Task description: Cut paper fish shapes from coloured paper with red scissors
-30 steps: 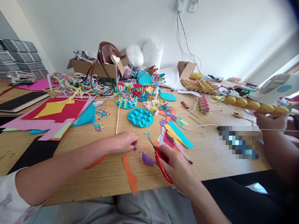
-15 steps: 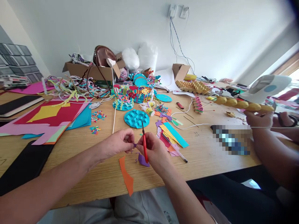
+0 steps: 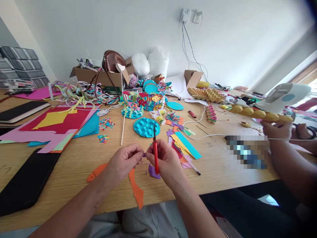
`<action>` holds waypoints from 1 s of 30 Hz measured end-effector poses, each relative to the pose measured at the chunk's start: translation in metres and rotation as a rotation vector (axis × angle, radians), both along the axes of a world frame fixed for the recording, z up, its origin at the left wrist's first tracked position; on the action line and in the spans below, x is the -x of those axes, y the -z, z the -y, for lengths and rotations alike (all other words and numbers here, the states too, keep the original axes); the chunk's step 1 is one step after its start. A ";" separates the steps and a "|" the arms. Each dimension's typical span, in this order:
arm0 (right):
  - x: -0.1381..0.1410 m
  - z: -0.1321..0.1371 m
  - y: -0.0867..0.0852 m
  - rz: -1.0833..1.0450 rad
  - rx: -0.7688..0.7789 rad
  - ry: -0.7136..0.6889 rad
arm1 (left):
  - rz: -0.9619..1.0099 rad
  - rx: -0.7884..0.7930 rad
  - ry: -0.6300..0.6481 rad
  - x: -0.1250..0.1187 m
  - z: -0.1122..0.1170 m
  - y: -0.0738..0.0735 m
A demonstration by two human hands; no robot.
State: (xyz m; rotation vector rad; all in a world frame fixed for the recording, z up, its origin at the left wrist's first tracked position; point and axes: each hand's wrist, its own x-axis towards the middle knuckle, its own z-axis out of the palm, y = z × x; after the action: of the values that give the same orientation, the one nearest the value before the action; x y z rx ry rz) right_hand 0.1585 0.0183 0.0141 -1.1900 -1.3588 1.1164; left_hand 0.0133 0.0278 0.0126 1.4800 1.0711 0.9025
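My left hand (image 3: 125,161) and my right hand (image 3: 164,158) meet above the wooden table (image 3: 218,165), fingertips pinched together on a tiny purple paper scrap (image 3: 144,154). My right hand also holds red-handled scissors (image 3: 155,150), blades pointing up and away. A larger purple paper piece (image 3: 154,172) lies just under my right hand. An orange paper strip (image 3: 137,189) and an orange fish shape (image 3: 96,172) lie below my left hand.
Teal paper discs (image 3: 146,127), coloured paper sheets (image 3: 54,124), a wooden skewer (image 3: 123,129) and paper scraps (image 3: 183,143) cover the table. A cardboard box (image 3: 101,76) stands at the back. At right, another person's hand (image 3: 276,129) holds a yellow beaded stick (image 3: 257,113) and glue gun (image 3: 284,96).
A second ago my right hand rested on the table with the scissors apart from my left hand. It rose and joined my left hand at the purple scrap; both have stayed together since.
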 end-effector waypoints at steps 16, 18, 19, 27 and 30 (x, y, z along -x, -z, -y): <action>0.005 0.041 0.021 0.324 0.002 -0.005 | 0.666 0.159 -0.291 -0.028 0.019 0.003; 0.006 0.039 0.020 0.325 -0.007 0.009 | 0.678 0.163 -0.308 -0.030 0.020 0.004; 0.007 0.039 0.020 0.328 -0.011 0.014 | 0.679 0.168 -0.315 -0.031 0.021 0.004; 0.007 0.036 0.022 0.363 -0.026 0.047 | 0.696 0.232 -0.322 -0.035 0.026 0.008; 0.007 0.036 0.022 0.378 -0.033 0.061 | 0.687 0.238 -0.324 -0.036 0.026 0.007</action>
State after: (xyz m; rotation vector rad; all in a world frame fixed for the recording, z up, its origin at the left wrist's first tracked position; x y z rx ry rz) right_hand 0.1518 -0.0176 -0.0081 -1.4596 -1.6038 0.8486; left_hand 0.0493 0.0016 0.0056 0.7119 0.8619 1.3328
